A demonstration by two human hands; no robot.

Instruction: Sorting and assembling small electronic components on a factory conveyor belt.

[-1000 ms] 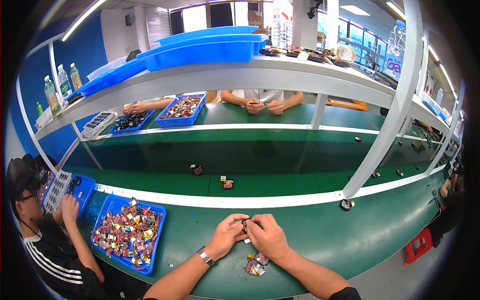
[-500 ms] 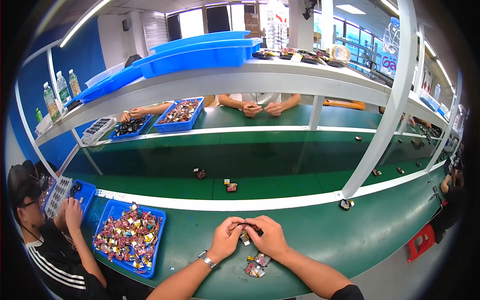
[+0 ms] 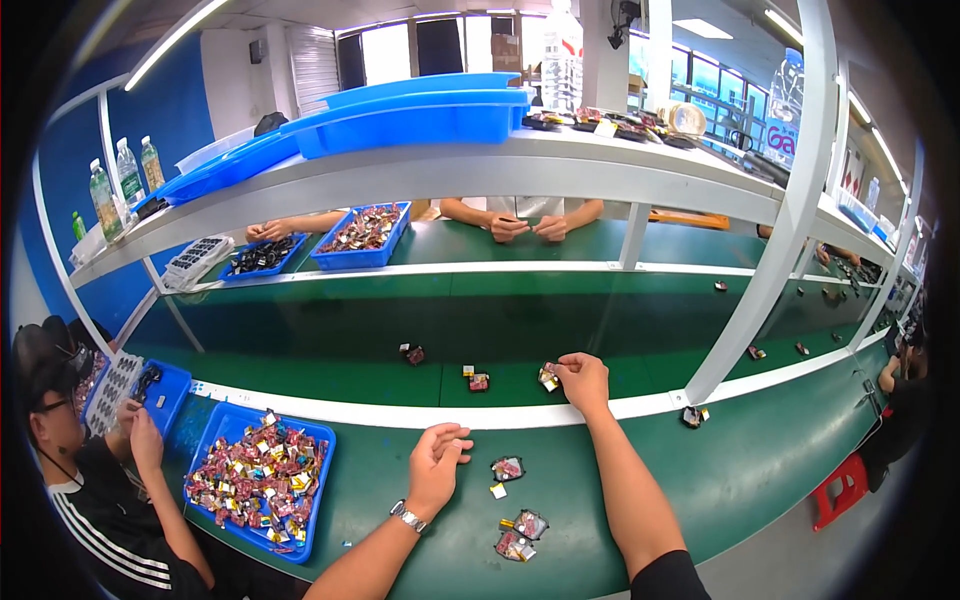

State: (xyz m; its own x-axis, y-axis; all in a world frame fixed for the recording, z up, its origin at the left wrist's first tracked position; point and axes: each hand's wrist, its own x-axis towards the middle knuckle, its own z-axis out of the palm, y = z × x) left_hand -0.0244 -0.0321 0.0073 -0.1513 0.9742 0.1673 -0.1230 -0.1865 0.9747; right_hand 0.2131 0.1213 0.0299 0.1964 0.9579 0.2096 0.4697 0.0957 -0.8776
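Note:
My right hand (image 3: 583,382) reaches onto the dark green belt beyond the white rail. Its fingertips pinch the edge of a small electronic module (image 3: 549,376) with a pale face, low over or on the belt. My left hand (image 3: 437,468) hovers over the near green table, fingers loosely bent and apart, with nothing in it. Right of it lies a dark-rimmed module with a reddish board (image 3: 508,468), a small white-and-yellow piece (image 3: 498,490) just below. Nearer to me, two more modules (image 3: 516,545) lie close together.
A blue tray heaped with reddish modules (image 3: 325,490) stands left of my left forearm. A co-worker (image 3: 80,480) sits beyond it. The white rail (image 3: 500,411) separates table and belt; a slanted post (image 3: 745,290) rises at right. Other modules (image 3: 478,381) lie on the belt.
My hands were together over the table around a small dark part; they have parted. The right has moved forward to the belt with a module, the left slightly left. A module shows where they were.

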